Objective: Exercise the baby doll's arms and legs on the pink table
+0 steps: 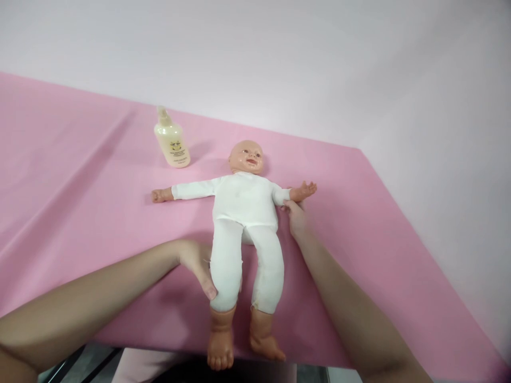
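Observation:
A baby doll [245, 205] with a white cloth body lies on its back, its head away from me and its feet at the table's near edge. My left hand [197, 263] is wrapped around the doll's leg on the left, thumb on the side of the shin and the other fingers mostly hidden beneath. With my right hand [295, 215] I pinch the cuff of the doll's sleeve on the right, near its vinyl wrist. The doll's other arm stretches out to the left, touched by neither hand.
Behind the doll's left-hand arm stands a pale yellow pump bottle [173, 143] with a printed label. A pink cloth [80, 175] with creases at the left covers the table. A white wall [255, 64] rises beyond its back and right edges.

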Available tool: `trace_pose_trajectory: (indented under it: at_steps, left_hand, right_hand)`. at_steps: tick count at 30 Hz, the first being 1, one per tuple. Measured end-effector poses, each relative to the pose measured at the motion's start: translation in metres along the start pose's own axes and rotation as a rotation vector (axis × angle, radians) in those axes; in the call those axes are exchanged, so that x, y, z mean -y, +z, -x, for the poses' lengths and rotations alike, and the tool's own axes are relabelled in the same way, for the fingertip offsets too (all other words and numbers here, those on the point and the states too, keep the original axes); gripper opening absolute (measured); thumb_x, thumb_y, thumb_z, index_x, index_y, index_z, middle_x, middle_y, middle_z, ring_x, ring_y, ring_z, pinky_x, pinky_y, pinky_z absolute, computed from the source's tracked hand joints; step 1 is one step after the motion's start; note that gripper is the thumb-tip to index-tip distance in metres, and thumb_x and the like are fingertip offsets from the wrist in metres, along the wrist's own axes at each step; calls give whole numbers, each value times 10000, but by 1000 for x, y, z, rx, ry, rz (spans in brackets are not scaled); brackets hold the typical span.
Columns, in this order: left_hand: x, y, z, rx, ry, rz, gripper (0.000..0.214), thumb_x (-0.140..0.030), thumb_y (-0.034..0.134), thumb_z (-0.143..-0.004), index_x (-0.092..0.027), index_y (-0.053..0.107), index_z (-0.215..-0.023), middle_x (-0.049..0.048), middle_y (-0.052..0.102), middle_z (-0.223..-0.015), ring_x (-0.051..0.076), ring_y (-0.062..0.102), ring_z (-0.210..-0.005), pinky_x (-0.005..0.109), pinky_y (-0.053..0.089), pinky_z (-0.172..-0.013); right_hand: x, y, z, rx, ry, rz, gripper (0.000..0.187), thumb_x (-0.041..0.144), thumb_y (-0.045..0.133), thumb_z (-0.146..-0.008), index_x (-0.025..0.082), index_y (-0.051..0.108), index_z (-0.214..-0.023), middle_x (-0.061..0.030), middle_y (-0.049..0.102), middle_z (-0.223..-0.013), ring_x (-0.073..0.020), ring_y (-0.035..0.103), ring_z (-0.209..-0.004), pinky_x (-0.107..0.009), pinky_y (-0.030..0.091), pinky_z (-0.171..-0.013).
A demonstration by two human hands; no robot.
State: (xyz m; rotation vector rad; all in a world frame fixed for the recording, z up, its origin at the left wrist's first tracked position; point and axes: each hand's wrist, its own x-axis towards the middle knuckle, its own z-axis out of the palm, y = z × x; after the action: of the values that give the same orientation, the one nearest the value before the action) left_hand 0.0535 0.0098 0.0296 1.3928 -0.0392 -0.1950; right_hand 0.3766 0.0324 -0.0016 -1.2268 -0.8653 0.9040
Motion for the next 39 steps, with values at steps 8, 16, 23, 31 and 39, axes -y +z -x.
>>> trace_pose_trajectory:
  at_steps: [8,16,23,31,39]
  left_hand:
    - [2,0,2,-3,-26,34,743,-471,1128,-770,-221,869,-1420,86,907,-1329,347,877,-1268,378,719,-1102]
    - [1,-1,3,-11,-35,28,774,-432,1136,-760,-236,864,-1457,94,899,-1382,349,870,-1295,352,730,-1075]
    - [-1,-2,3,-3,-35,15,745,-520,1113,-786,-230,867,-1427,105,897,-1317,352,881,-1236,364,741,-1038]
    - [1,-1,4,13,-40,27,746,-533,1087,-815,-193,839,-1432,109,888,-1275,349,875,-1190,383,728,-1042]
    - [5,-4,4,29,7,-2,768,-477,1099,-823,-202,827,-1486,103,897,-1307,343,884,-1230,379,733,-1081]
  right_hand:
    - [0,0,1,-7,0,-28,769,359,830,-669,354,685,-1424,-50,718,-1216,-191,597,-786,-366,573,-699]
    - [-1,-1,0,-10,-6,-21,777,378,867,-680,369,689,-1436,-51,734,-1266,-207,622,-812,-394,618,-710]
    - [0,0,0,20,-3,3,745,439,850,-669,354,677,-1388,-68,675,-1259,-224,594,-862,-392,555,-724]
    - [-2,0,-1,3,5,-7,789,407,837,-655,362,676,-1426,-65,701,-1262,-224,620,-861,-382,577,-726]
    - [-12,-6,-6,43,-41,66,824,447,805,-711,354,640,-1513,-82,700,-1267,-233,611,-870,-409,591,-760]
